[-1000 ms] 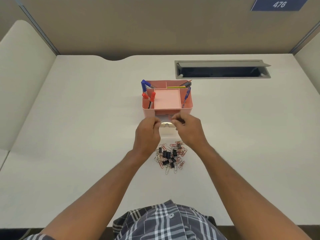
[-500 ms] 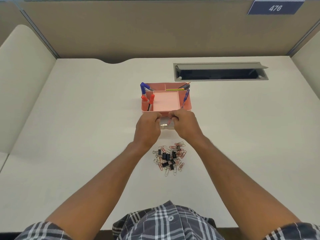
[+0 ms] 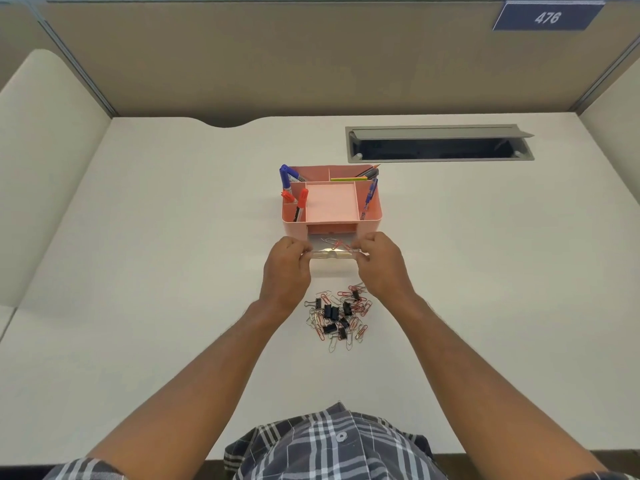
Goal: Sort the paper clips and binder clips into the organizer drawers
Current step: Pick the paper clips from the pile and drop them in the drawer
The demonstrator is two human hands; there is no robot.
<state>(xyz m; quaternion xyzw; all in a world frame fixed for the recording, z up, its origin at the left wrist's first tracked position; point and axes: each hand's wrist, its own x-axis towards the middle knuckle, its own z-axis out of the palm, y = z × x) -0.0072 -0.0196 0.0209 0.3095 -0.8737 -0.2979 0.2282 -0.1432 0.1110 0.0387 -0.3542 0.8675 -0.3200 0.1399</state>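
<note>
A pink desk organizer point(image 3: 372, 216) stands mid-desk, with pens and markers in its side and back compartments. Its clear drawer point(image 3: 333, 253) is pulled out toward me from the front slot and shows a few paper clips point(image 3: 334, 242) inside. My left hand point(image 3: 285, 271) grips the drawer's left front corner and my right hand point(image 3: 382, 266) grips its right front corner. Just in front of my hands lies a mixed pile of clips point(image 3: 338, 313) on the desk: red and silver paper clips tangled with several black binder clips.
A grey cable tray with its lid raised point(image 3: 440, 143) is set into the desk behind and right of the organizer. Beige partition walls close the back and both sides. The white desk surface point(image 3: 156, 254) spreads wide to the left and right.
Both hands drew back toward me with the clear drawer, which was pushed in close to the organizer half a second ago and now stands further out.
</note>
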